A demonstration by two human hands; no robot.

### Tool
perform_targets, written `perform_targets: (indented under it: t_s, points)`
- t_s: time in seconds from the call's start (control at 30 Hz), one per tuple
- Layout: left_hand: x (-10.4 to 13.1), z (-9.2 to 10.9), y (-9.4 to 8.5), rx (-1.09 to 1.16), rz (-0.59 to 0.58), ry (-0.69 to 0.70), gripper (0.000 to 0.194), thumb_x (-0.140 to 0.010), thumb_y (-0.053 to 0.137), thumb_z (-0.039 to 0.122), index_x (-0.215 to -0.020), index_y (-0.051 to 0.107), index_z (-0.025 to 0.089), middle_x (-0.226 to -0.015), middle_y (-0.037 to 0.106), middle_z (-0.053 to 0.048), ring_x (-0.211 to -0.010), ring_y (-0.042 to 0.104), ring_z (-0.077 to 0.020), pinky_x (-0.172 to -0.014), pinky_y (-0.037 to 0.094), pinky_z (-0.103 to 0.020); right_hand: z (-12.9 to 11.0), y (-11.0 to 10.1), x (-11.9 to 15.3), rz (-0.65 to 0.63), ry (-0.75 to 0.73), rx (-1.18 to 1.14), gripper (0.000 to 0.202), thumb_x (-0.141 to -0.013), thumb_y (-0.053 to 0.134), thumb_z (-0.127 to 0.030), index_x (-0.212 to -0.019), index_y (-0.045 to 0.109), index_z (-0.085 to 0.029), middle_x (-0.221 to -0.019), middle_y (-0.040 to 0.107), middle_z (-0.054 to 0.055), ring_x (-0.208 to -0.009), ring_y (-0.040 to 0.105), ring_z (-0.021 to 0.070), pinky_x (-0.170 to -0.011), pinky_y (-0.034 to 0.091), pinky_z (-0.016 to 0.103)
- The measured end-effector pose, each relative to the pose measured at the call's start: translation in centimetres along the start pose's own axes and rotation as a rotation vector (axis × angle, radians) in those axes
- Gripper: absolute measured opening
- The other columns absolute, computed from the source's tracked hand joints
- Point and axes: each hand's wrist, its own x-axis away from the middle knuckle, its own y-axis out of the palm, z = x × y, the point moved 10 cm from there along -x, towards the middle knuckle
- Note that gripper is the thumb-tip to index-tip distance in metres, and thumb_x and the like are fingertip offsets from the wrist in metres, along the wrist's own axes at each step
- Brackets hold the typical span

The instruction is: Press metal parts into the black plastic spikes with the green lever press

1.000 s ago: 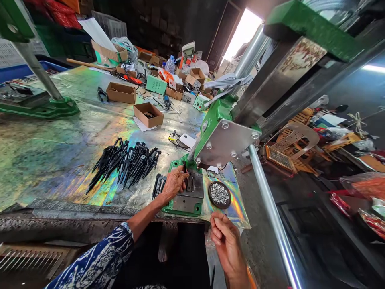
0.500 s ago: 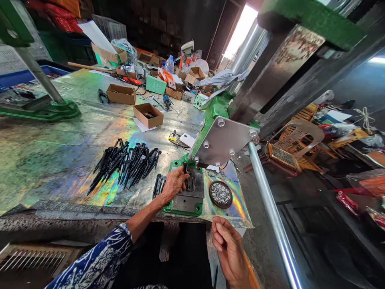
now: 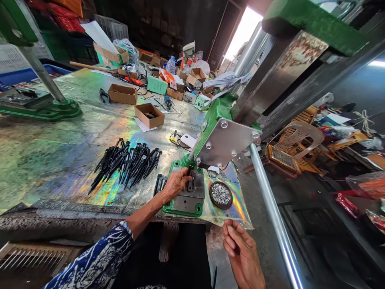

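My left hand (image 3: 177, 184) is over the metal fixture (image 3: 197, 186) on the green press base (image 3: 180, 208). Its thumb and fingers are closed on a dark, narrow black piece (image 3: 189, 171), mostly hidden by the fingers. Above the fixture hangs the press's flat bolted plate (image 3: 227, 140). In front of the table edge, my right hand (image 3: 243, 251) has thumb and forefinger pinched together; whatever is between them is too small to make out. A round dish (image 3: 213, 201) full of small silvery pins (image 3: 221, 193) lies right of the base.
A pile of black pointed pieces (image 3: 128, 162) lies left of the press, and a few more (image 3: 160, 184) lie against its base. Small cardboard boxes (image 3: 122, 95) stand farther back. A shiny metal post (image 3: 275, 216) slants down on the right. Another green press base (image 3: 57, 110) stands far left.
My left hand has shifted slightly right, and the black piece sits lower at the fixture. My right hand has moved right and a little down, still pinched.
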Motion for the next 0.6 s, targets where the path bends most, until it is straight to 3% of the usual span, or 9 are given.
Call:
perform_targets:
  t_s: [0.17, 0.4, 0.6]
  points:
    - [-0.1, 1.2, 0.3, -0.067, -0.043, 0.079, 0.016, -0.077, 0.048, 0.024, -0.063, 0.042, 0.022, -0.047, 0.046, 0.006, -0.046, 0.049, -0.0133, -0.055, 0.036, -0.023, -0.3, 0.1, 0.4, -0.013, 0.012, 0.008, 0.028, -0.061, 0.083, -0.031, -0.082, 0.071, -0.016, -0.068, 0.053, 0.000, -0.049, 0.033, 0.0025, -0.041, 0.028, 0.013]
    - [-0.5, 1.1, 0.7, -0.119, -0.110, 0.048, 0.017, -0.077, 0.049, 0.024, -0.062, 0.042, 0.023, -0.049, 0.045, 0.005, -0.051, 0.048, -0.0147, -0.053, 0.033, -0.022, -0.3, 0.6, 0.8, -0.035, 0.008, 0.015, 0.029, -0.062, 0.082, -0.032, -0.082, 0.071, -0.015, -0.068, 0.052, 0.000, -0.048, 0.032, 0.0021, -0.041, 0.028, 0.013]
    - [-0.6, 1.4, 0.7, -0.276, -0.049, 0.188, 0.015, -0.080, 0.048, 0.024, -0.066, 0.047, 0.021, -0.062, 0.052, 0.001, -0.063, 0.050, -0.0160, -0.060, 0.033, -0.024, -0.6, 1.1, 1.4, -0.047, 0.011, 0.044, 0.028, -0.063, 0.081, -0.033, -0.082, 0.070, -0.015, -0.068, 0.052, 0.000, -0.048, 0.031, 0.0024, -0.040, 0.028, 0.013]
